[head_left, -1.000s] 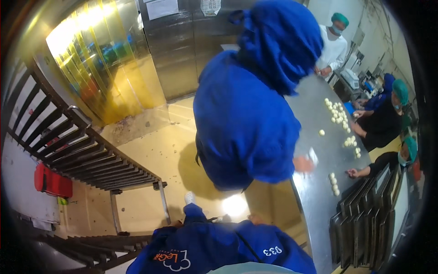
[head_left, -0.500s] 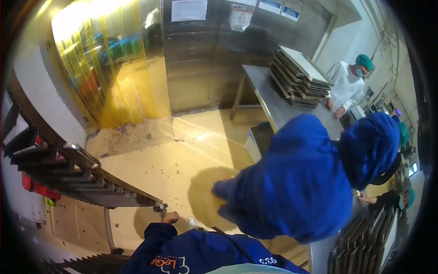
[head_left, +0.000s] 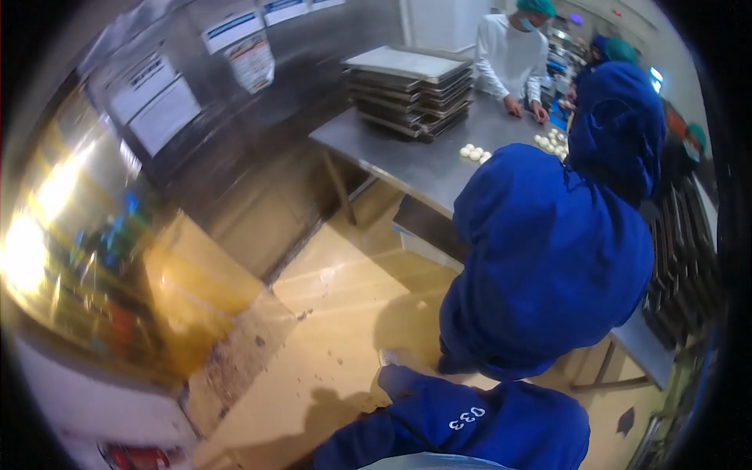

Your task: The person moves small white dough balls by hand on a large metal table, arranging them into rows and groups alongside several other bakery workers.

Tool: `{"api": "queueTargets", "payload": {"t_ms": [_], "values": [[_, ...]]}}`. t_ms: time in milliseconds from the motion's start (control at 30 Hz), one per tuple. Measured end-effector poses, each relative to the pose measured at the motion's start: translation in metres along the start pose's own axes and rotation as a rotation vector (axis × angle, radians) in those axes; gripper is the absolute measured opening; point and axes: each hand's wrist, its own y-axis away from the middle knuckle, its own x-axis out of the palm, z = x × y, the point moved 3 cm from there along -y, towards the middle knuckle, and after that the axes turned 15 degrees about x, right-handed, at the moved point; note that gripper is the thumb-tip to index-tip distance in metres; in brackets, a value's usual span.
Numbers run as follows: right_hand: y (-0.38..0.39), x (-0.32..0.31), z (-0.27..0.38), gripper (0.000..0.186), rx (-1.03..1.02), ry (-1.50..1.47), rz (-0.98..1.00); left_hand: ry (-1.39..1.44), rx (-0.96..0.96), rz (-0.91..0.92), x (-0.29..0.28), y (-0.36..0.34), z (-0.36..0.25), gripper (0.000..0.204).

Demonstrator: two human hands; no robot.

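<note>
Neither of my hands can be made out; only my dark blue jacket (head_left: 501, 427) and its left sleeve (head_left: 356, 442) show at the lower edge. Close in front of me stands a co-worker in a blue hooded jacket (head_left: 548, 251), back turned to me. Beyond this person is a steel table (head_left: 345, 141). Small groups of pale round dough balls (head_left: 475, 153) lie on it, partly hidden by the hood and shoulder. A tall stack of baking trays (head_left: 407, 94) stands on its far left part.
Across the table, a person in white (head_left: 513, 59) with a green hairnet has both hands near the tabletop. More trays (head_left: 681, 251) stand on edge at the right. A yellow strip curtain (head_left: 86, 258) hangs at the left. Beneath the table sits a bin (head_left: 427, 227).
My view has swung right, bringing dough balls into sight. The tray rack at the left and my closed left hand have left the picture. The blue-jacketed co-worker appears more upright.
</note>
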Motion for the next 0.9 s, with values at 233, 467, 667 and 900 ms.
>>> {"api": "queueTargets", "payload": {"t_ms": [233, 467, 667, 900], "values": [[-0.098, -0.044, 0.028, 0.039, 0.138, -0.007, 0.021, 0.029, 0.052, -0.027, -0.107, -0.106, -0.098, 0.049], [-0.145, -0.129, 0.100, 0.039, 0.126, -0.307, -0.178, 0.127, 0.073, 0.048, -0.160, -0.191, -0.179, 0.054], [-0.133, -0.145, 0.075, 0.040, 0.334, -0.502, -0.272, 0.211, 0.063, 0.346, -0.128, -0.290, -0.273, 0.059], [-0.089, -0.082, 0.064, 0.040, 0.782, -0.726, -0.192, 0.189, -0.060, 1.000, -0.068, -0.382, -0.438, 0.065]]}}
